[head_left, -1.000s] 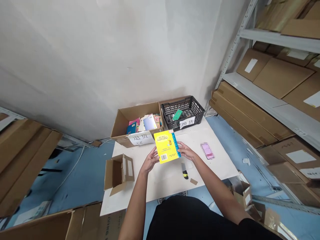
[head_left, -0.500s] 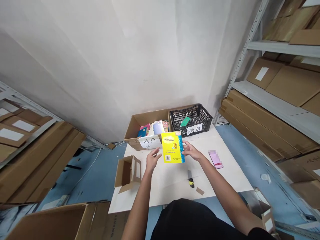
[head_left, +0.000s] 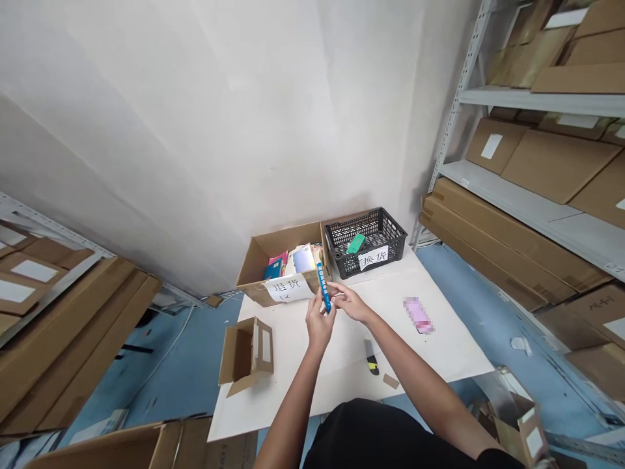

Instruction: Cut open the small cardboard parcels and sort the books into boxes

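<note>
Book (head_left: 321, 280): standing edge-on between the two hands, its blue spine with white lettering facing the wearer; its top is leaning slightly toward the left-hand side.
Left hand (head_left: 319, 321): closing around the book's lower end, thumb and fingers bringing themselves together on it.
Right hand (head_left: 351, 304): hovering half-curled just beside the left, fingertips meeting the book's right side; whether they are gripping or merely touching, I cannot tell.
Cardboard box (head_left: 254, 260): sitting beyond the hands and to their left, holding several books (head_left: 303, 258) and bearing a handwritten white sheet (head_left: 288, 288).
Black crate (head_left: 398, 244): resting beyond the right hand, holding a green item (head_left: 356, 244) and showing a lettered label (head_left: 374, 258).
Small carton (head_left: 263, 348): lying open to the left of the left hand.
Cutter knife (head_left: 372, 361): lying nearer the wearer than the right hand, beside the right forearm, with a brown scrap (head_left: 390, 381) near it.
Pink item (head_left: 418, 315): lying right of the right hand, blurred by pixels.
White table (head_left: 439, 345): supporting all of these below the hands.
</note>
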Tool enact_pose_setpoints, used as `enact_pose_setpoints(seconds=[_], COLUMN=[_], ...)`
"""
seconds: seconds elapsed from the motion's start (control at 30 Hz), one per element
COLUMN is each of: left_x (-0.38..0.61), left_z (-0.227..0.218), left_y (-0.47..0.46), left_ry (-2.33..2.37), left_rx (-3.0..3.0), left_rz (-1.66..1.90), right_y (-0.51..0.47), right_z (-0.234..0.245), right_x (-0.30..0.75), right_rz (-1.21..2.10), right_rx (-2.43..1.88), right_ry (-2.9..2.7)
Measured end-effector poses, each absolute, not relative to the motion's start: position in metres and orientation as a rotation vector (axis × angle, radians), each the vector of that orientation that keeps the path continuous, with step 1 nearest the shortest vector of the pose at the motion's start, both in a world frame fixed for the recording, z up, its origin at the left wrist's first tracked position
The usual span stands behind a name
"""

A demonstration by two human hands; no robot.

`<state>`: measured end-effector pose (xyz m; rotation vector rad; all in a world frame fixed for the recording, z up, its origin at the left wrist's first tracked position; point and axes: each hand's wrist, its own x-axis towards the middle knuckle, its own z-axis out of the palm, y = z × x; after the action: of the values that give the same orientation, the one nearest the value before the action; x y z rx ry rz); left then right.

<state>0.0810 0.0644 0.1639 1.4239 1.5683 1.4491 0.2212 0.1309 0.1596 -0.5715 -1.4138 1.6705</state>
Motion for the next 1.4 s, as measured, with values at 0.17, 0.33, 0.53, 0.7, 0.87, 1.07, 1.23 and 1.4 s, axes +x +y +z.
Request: enact_pose_setpoints(seconds=[0.17, 0.33, 0.53, 0.7, 0.87, 1.07, 1.23, 1.4], left_x=[0.050, 0.009, -0.028, -0.064, -0.078, -0.061, -0.112, -0.168], left_z=[0.187, 0.201, 0.200, 0.186, 0.182, 0.195, 0.192, 0.178], left_y=[0.063, 0.050, 0.050, 0.066, 0.090, 0.113, 0.116, 0.129], left_ry=[1.377, 1.148, 1.029, 1.112, 1.498, 1.182, 1.074, 0.952], left_rx=[0.999, 0.822, 0.824, 0.834, 0.972, 1.089, 0.958, 0.919], left_rz=[1.499, 1.387, 1.299, 1.323, 1.485, 1.443, 1.355, 1.181], right_y=[0.139, 0.159, 0.155, 0.158, 0.158, 0.135, 0.151, 0.172], right_z=[0.161, 0.150, 0.155, 0.166, 0.177, 0.177, 0.170, 0.162], right_x=[0.224, 0.240, 0.226, 0.205, 0.164, 0.100, 0.096, 0.096], right_rz=[1.329, 1.500, 2.004, 1.976, 1.700, 1.448, 1.357, 1.497], right_rx=[-0.848, -1.044, -0.717, -0.762, -0.798, -0.778, -0.952, -1.090], right_ry=[-1.593, -1.401, -1.205, -1.167, -1.252, -1.598, -1.511, -1.201])
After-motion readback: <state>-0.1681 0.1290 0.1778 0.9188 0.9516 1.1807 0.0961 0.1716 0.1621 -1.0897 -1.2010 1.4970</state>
